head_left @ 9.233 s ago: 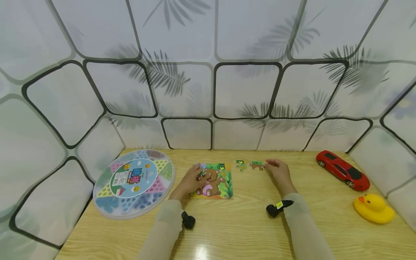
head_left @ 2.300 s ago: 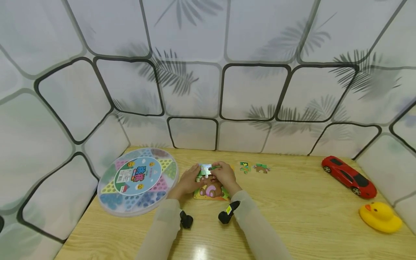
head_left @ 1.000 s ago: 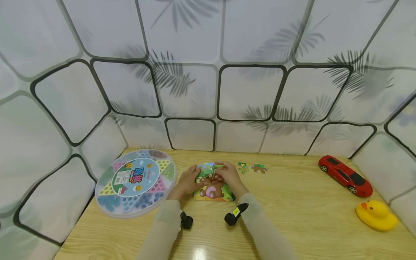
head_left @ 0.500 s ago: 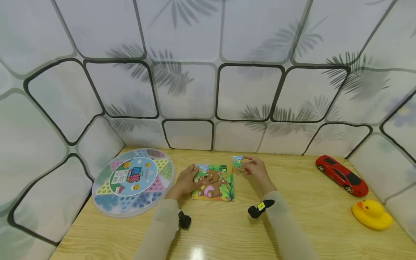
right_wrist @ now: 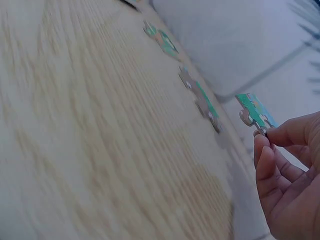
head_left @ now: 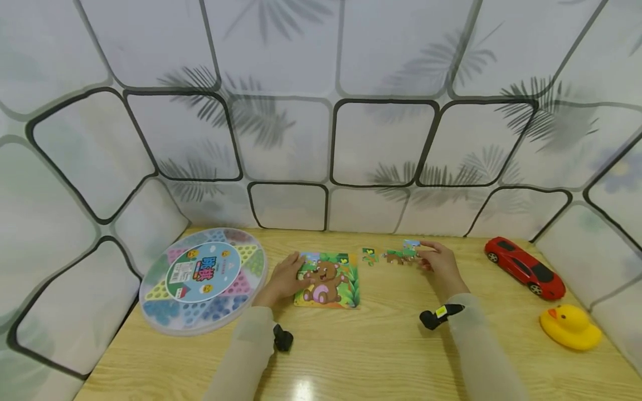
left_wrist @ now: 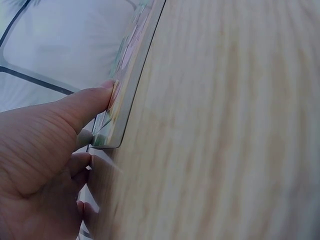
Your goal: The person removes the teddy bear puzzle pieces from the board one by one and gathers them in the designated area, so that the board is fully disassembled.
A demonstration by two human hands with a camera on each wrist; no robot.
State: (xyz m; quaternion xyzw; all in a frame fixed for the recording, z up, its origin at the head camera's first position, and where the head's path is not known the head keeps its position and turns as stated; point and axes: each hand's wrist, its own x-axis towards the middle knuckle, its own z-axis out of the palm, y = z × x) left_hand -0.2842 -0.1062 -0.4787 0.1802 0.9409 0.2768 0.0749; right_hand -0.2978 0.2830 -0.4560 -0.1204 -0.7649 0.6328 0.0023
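Since half a second earlier, the right hand (head_left: 440,265) had moved rightward, carrying its puzzle piece (right_wrist: 252,109) from over the left loose piece (head_left: 370,257) to the right loose piece (head_left: 394,257). Its grip pinched that piece between thumb and fingers, which hid one edge; the right wrist view showed it raised clear of the counter (head_left: 346,351), though in the head view its outline merged with the right loose piece. The left hand (head_left: 285,280) lay relaxed at the left of the bear puzzle (head_left: 326,292), thumb on its face, covering part of that edge; its other fingers were partly hidden in the left wrist view, where the puzzle's far end was cut off.
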